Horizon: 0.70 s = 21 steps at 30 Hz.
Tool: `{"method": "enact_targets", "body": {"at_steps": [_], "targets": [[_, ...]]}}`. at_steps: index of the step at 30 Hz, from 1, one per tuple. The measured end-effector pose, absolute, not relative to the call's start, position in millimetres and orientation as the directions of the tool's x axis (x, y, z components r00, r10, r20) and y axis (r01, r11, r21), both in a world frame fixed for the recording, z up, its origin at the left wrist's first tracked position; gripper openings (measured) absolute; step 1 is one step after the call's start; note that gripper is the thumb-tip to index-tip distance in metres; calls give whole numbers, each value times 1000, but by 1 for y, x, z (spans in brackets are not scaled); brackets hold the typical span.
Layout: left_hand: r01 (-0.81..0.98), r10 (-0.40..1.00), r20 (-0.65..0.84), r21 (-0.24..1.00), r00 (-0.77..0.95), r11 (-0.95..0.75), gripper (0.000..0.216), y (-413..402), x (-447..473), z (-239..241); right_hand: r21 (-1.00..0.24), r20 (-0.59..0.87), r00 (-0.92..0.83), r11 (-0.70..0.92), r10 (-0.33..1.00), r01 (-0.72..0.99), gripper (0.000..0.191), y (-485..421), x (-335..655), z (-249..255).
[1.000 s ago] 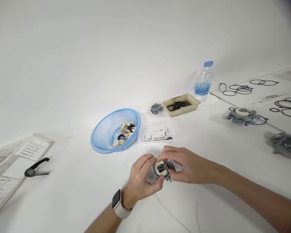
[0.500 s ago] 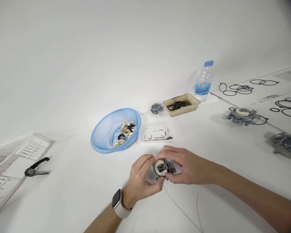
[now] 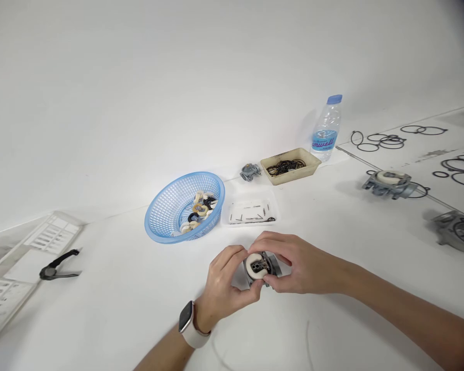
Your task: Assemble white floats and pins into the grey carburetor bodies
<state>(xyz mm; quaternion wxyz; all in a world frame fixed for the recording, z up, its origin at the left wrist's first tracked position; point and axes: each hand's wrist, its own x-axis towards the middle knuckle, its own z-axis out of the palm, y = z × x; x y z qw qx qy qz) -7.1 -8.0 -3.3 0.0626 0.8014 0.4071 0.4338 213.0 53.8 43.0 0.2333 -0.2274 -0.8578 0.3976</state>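
Note:
A small grey metal carburetor part (image 3: 260, 267) with a cream round piece on top sits low over the white table, held between both hands. My left hand (image 3: 224, 286), with a watch on its wrist, curls round the part's left side, thumb under it. My right hand (image 3: 294, 263) grips its right side, the forefinger arched over the top. Both hands are closed on it.
A blue basket (image 3: 170, 206) of cream and black rings stands behind, beside a clear tray of pins (image 3: 251, 212). Further back: a tan tray of black O-rings (image 3: 290, 166), a water bottle (image 3: 327, 129), another small carburetor (image 3: 250, 171). Grey housings (image 3: 388, 183) and loose O-rings lie right; black pliers (image 3: 56, 270) left.
My right forefinger has shifted slightly over the top of the part, which has turned a little. The hands stay in the same place.

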Motion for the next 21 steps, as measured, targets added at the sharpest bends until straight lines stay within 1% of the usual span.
{"method": "enact_targets", "body": {"at_steps": [5,10,15,21], "targets": [[581,722,622,481,302,-657,36,-8,-8,-3,-758,183,-795,598,578,261,49,58,218,49],[592,716,634,468,292,-656,41,-8,-8,-3,-757,117,-813,582,570,298,48,59,216,51],[590,718,631,470,295,-656,38,-8,-7,-3,-760,131,-804,580,580,295,44,57,216,50],[587,719,630,475,293,-656,41,-7,-9,-5,-773,124,-810,568,573,283,48,58,216,50]]}}
